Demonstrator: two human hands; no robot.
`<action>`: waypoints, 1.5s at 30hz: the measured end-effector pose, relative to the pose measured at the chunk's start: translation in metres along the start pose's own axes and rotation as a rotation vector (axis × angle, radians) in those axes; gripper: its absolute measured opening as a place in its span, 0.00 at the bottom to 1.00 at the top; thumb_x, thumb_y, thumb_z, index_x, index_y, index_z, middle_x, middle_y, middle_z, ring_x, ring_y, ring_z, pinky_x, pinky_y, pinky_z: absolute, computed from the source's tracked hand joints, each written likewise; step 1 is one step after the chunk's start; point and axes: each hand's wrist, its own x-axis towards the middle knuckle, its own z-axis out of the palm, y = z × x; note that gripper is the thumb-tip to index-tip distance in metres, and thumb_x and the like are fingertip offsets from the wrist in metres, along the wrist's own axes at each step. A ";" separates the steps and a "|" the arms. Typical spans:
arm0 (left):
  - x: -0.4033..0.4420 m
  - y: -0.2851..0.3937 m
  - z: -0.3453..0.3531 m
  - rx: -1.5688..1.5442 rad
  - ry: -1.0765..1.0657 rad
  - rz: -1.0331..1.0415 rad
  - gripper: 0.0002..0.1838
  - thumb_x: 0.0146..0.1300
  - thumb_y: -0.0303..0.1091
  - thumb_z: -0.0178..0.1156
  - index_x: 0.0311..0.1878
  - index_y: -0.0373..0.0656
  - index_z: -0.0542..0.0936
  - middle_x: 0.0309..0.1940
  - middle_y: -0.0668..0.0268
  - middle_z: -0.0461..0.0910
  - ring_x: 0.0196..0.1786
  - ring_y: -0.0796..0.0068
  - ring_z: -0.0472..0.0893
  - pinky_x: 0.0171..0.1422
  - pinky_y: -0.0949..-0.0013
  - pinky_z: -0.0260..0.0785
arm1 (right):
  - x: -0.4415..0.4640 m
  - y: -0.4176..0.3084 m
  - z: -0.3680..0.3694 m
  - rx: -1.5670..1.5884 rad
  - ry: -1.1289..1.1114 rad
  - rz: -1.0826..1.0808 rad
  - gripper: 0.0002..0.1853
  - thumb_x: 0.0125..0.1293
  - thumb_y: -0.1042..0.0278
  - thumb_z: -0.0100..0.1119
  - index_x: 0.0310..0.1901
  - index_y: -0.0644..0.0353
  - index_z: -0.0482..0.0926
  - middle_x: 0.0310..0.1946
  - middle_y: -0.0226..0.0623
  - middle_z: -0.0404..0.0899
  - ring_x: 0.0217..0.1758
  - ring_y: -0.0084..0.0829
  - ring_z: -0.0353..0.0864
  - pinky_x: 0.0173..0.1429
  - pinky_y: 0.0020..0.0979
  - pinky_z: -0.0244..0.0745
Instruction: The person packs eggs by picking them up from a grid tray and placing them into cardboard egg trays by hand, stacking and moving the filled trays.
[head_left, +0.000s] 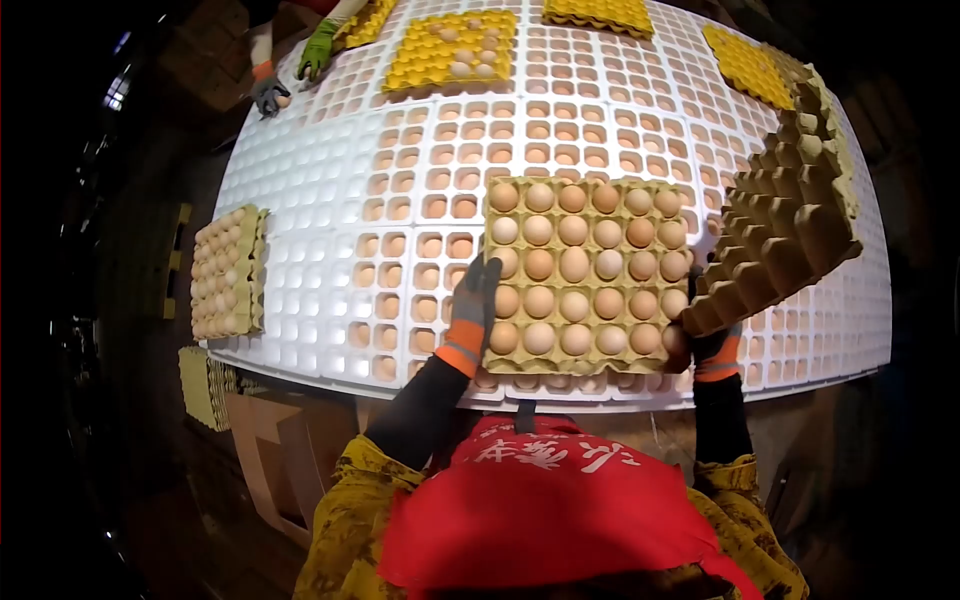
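A pulp egg tray (585,275) full of brown and pale eggs is held level above the white cell trays. My left hand (474,302), in a grey glove with an orange cuff, is closed around its left edge. Along the right edge, my right hand (712,345) grips the same tray, its fingers mostly hidden. Over that hand leans a tilted empty pulp tray (780,225), its lower corner touching or very near the egg tray; whether the hand also holds it, I cannot tell.
White cell trays (310,255) cover the table, many cells holding eggs. Another full egg tray (228,272) sits at the left edge. Yellow trays (440,65) lie at the back. A co-worker's gloved hands (318,50) are at the far left. A cardboard box (290,450) stands below the front edge.
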 end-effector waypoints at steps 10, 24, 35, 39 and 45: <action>0.068 -0.012 -0.185 -0.048 0.022 -0.055 0.25 0.74 0.47 0.56 0.65 0.38 0.77 0.53 0.65 0.82 0.51 0.75 0.79 0.57 0.68 0.74 | 0.026 -0.052 0.187 0.914 -0.022 0.260 0.11 0.77 0.73 0.47 0.58 0.59 0.72 0.47 0.28 0.75 0.46 0.24 0.76 0.48 0.30 0.77; 0.020 -0.014 -0.268 0.344 -0.116 0.099 0.22 0.69 0.36 0.64 0.64 0.42 0.78 0.51 0.57 0.82 0.50 0.64 0.82 0.56 0.64 0.75 | 0.100 0.029 -0.083 -0.506 0.445 0.441 0.32 0.71 0.61 0.62 0.72 0.63 0.66 0.58 0.43 0.81 0.56 0.33 0.82 0.58 0.29 0.76; 0.007 0.000 -0.246 0.978 -0.458 0.613 0.30 0.54 0.37 0.71 0.62 0.45 0.77 0.49 0.58 0.77 0.51 0.52 0.76 0.55 0.53 0.70 | -0.022 -0.224 0.304 -0.440 -0.417 -0.237 0.22 0.62 0.62 0.65 0.58 0.50 0.79 0.52 0.38 0.80 0.54 0.44 0.79 0.57 0.42 0.76; 0.009 -0.013 -0.248 0.684 -0.392 0.468 0.23 0.57 0.32 0.69 0.56 0.40 0.77 0.47 0.62 0.79 0.51 0.60 0.79 0.55 0.58 0.73 | -0.024 -0.211 0.347 -0.737 -0.466 -0.275 0.24 0.59 0.60 0.67 0.57 0.49 0.78 0.52 0.37 0.77 0.55 0.44 0.76 0.57 0.41 0.75; 0.022 -0.015 -0.283 -0.398 -0.369 0.032 0.17 0.65 0.24 0.62 0.57 0.35 0.77 0.53 0.62 0.78 0.53 0.70 0.80 0.60 0.65 0.76 | -0.015 -0.211 0.309 0.829 -0.242 0.556 0.21 0.62 0.70 0.57 0.59 0.59 0.75 0.48 0.40 0.79 0.49 0.38 0.83 0.56 0.38 0.79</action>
